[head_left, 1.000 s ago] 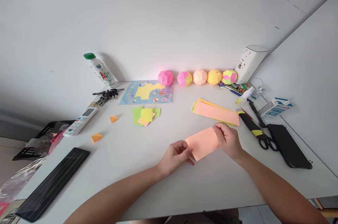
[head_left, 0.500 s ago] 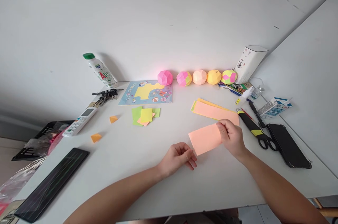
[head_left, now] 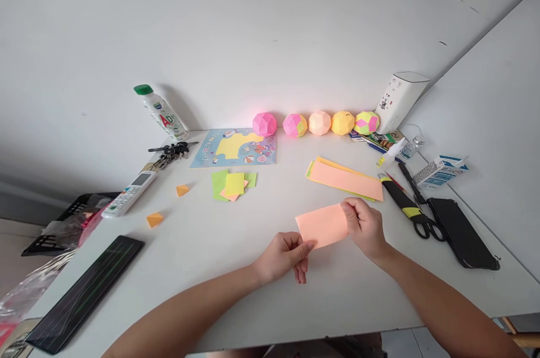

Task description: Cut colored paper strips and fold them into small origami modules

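A peach paper sheet (head_left: 324, 227) is held up over the near middle of the table, slightly tilted. My right hand (head_left: 366, 229) pinches its right end between thumb and fingers. At the lower left corner, my left hand (head_left: 284, 256) grips it with the thumb on top. Behind the right hand lie long paper strips (head_left: 348, 179) in peach, orange and green. Small paper squares (head_left: 234, 184) in green, yellow and peach are piled left of centre. Two orange folded paper pieces (head_left: 154, 219) rest farther left.
Several faceted paper balls (head_left: 319, 123) line the wall. Scissors (head_left: 411, 209), a black phone (head_left: 462, 234) and a small box (head_left: 441, 172) lie right. A bottle (head_left: 162, 113), keys (head_left: 171, 151), a remote (head_left: 130, 195) and a dark tablet-like slab (head_left: 86, 293) occupy the left.
My left hand has closed on the sheet's lower left corner, where it was beside it before. The sheet and my right hand have shifted slightly left and toward me.
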A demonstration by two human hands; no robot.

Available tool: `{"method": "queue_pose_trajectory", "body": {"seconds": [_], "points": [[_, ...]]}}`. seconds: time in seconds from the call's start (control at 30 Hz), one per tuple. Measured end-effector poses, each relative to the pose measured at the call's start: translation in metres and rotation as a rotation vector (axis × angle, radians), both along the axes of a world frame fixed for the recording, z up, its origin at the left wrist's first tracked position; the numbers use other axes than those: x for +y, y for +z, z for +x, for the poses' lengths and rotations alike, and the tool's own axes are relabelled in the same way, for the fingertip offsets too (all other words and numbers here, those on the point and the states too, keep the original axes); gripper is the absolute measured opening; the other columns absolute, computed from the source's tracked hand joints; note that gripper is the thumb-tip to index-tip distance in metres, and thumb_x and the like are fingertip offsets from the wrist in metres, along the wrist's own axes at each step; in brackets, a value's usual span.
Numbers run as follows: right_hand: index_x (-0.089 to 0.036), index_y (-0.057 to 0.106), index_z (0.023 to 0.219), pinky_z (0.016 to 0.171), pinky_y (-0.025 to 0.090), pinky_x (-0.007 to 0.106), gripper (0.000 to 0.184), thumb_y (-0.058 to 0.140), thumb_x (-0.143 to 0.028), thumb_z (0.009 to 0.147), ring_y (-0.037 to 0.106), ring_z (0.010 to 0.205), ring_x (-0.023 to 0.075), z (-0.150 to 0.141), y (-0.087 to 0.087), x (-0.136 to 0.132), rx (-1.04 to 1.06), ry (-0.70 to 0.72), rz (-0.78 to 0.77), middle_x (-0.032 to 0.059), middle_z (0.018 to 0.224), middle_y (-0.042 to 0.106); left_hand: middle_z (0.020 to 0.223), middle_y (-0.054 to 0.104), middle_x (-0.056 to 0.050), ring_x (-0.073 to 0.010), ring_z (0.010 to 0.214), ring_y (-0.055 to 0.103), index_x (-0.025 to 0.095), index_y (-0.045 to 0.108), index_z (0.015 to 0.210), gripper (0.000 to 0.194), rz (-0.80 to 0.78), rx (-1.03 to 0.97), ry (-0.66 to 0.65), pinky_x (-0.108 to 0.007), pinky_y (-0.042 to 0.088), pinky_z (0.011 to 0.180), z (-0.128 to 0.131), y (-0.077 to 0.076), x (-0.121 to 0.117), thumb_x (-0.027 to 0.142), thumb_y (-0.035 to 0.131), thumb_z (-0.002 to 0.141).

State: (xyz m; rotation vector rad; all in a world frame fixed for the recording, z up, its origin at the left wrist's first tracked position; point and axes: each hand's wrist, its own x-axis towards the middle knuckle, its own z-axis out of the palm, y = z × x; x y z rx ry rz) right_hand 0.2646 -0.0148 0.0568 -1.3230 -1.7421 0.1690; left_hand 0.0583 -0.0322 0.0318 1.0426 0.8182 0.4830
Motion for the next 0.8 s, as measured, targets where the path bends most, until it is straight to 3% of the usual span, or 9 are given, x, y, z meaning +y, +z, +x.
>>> {"method": "queue_pose_trajectory", "body": {"seconds": [0.3, 0.47, 0.67, 0.8], "points": [[-0.020, 0.049, 0.073, 0.042, 0.036, 0.022, 0.019, 0.042, -0.028, 0.089, 0.042, 0.044, 0.0111, -0.005, -0.005, -0.003, 0.087, -0.108, -0.018, -0.0024, 0.052, 0.048, 0.072, 0.067, -0.006, -0.0140, 0.061, 0.062, 0.013, 0.061, 0.071, 0.036, 0.192, 0.061, 0.227, -0.028, 0.052, 0.062, 0.001, 0.004, 0.001, 0.047, 0.054, 0.080], [-0.020, 0.048, 0.073, 0.042, 0.035, 0.022, 0.019, 0.043, -0.028, 0.089, 0.041, 0.044, 0.0107, -0.006, -0.007, -0.003, 0.102, -0.091, -0.049, -0.0032, 0.051, 0.046, 0.065, 0.062, -0.004, -0.0143, 0.057, 0.059, 0.016, 0.052, 0.064, 0.037, 0.223, 0.009, 0.210, -0.029, 0.048, 0.056, -0.001, 0.006, -0.001, 0.050, 0.054, 0.079], [-0.020, 0.048, 0.071, 0.040, 0.033, 0.021, 0.022, 0.043, -0.032, 0.090, 0.039, 0.042, 0.0095, -0.004, -0.009, 0.002, 0.100, 0.009, -0.204, -0.0049, 0.050, 0.042, 0.071, 0.055, -0.003, -0.0142, 0.068, 0.051, 0.017, 0.044, 0.059, 0.037, 0.380, -0.026, 0.210, -0.028, 0.042, 0.066, -0.007, 0.007, 0.004, 0.047, 0.051, 0.080], [-0.018, 0.052, 0.090, 0.046, 0.042, 0.022, 0.015, 0.048, -0.032, 0.087, 0.054, 0.059, 0.0127, 0.000, -0.004, 0.005, 0.166, 0.099, -0.260, 0.0035, 0.076, 0.058, 0.067, 0.040, 0.001, -0.0104, 0.061, 0.038, 0.017, 0.030, 0.051, 0.044, 0.320, -0.114, 0.150, -0.024, 0.033, 0.057, -0.011, 0.002, 0.009, 0.042, 0.057, 0.075]]}}
